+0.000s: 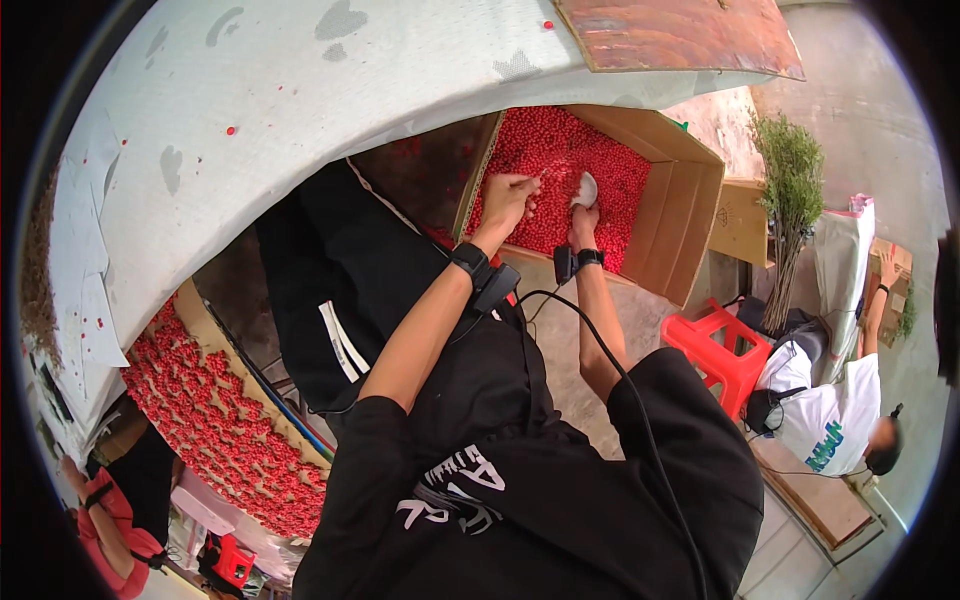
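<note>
Hands [545, 205] inside box walls [690, 190].

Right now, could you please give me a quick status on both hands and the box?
Left hand open in the red beads. Right hand grips a white scoop. Cardboard box open, nothing blocking.

Left hand's fingers [518, 190] sink, partly hidden, among red beads [560, 150].

Ahead of you: an open brown cardboard box [690, 190], flaps up, filled with small red beads [560, 160]. Lower left, a flat brown cardboard tray [195, 325] of the same beads. Far right, a tall white plastic sack [845, 270] stands upright by another person.
</note>
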`<move>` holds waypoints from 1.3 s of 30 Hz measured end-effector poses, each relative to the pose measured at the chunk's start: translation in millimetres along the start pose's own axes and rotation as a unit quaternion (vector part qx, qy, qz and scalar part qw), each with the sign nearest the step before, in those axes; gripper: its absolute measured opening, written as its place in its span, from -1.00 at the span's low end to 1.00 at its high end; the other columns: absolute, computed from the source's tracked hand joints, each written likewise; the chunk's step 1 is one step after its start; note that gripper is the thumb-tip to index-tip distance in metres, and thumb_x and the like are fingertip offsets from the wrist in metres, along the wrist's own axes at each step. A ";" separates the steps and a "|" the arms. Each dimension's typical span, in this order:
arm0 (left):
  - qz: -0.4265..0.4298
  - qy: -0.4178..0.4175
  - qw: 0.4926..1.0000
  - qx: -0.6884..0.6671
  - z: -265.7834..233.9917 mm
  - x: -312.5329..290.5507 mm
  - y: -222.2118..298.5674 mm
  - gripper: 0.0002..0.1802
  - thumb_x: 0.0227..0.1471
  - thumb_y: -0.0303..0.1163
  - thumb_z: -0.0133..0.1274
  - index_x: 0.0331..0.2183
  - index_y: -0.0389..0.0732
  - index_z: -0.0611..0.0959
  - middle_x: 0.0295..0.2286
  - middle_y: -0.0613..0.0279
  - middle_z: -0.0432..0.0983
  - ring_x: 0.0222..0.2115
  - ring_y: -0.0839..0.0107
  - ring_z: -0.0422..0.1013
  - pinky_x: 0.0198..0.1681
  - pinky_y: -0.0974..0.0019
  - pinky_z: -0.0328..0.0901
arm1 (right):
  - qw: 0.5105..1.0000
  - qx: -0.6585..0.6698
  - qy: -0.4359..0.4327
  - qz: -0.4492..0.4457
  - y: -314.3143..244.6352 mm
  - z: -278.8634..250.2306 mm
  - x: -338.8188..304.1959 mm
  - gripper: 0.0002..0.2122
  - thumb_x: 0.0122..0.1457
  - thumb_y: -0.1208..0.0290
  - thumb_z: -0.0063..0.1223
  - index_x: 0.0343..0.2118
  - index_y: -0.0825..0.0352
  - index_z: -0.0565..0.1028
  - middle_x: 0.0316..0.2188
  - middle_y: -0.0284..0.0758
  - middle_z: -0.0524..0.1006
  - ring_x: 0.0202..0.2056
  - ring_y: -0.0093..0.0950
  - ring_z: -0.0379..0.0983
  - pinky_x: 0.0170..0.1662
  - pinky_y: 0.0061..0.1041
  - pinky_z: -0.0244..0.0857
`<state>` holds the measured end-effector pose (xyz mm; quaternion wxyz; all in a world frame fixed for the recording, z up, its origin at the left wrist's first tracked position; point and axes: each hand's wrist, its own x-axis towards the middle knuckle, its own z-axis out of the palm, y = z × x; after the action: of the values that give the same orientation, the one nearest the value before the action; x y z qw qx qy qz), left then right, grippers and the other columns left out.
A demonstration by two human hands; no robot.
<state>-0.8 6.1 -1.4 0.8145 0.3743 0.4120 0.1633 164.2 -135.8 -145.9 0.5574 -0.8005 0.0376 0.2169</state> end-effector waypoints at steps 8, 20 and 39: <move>0.006 0.055 0.998 0.020 -8.2 -1.6 -1.8 -0.79 0.06 -0.40 0.06 -0.45 -0.39 0.59 -0.60 0.25 0.48 -0.69 0.55 0.35 -0.66 0.46 0.26 | 0.966 0.018 -0.037 -0.254 -117.8 -0.2 -82.9 -0.51 -0.10 0.75 -0.21 0.01 0.42 0.29 -0.09 -0.26 0.41 -0.06 -0.41 0.33 0.07 -0.46 0.14; 0.053 0.067 0.991 0.099 -6.8 6.7 -9.8 -0.85 -0.03 -0.47 0.12 -0.45 -0.39 0.64 -0.60 0.24 0.53 -0.67 0.58 0.37 -0.63 0.50 0.27 | 0.881 -0.133 0.050 -0.452 -191.0 26.6 -114.5 -0.47 -0.15 0.78 -0.19 0.01 0.42 0.29 -0.10 -0.08 0.33 -0.06 -0.14 0.26 0.05 -0.29 0.12; 0.032 0.025 0.999 0.031 -7.6 -2.6 1.4 -0.87 -0.16 -0.55 0.23 -0.50 -0.38 0.60 -0.63 0.24 0.50 -0.68 0.57 0.36 -0.62 0.50 0.26 | 0.998 0.021 -0.053 -0.021 6.6 -22.0 -2.0 -0.54 -0.07 0.66 -0.09 -0.01 0.45 0.31 -0.09 -0.21 0.40 -0.08 -0.36 0.34 0.02 -0.43 0.21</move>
<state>-8.4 9.1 -1.8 0.7866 0.4081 0.4245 0.1857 167.1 -158.6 -144.7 0.5799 -0.7767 -0.0044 0.2459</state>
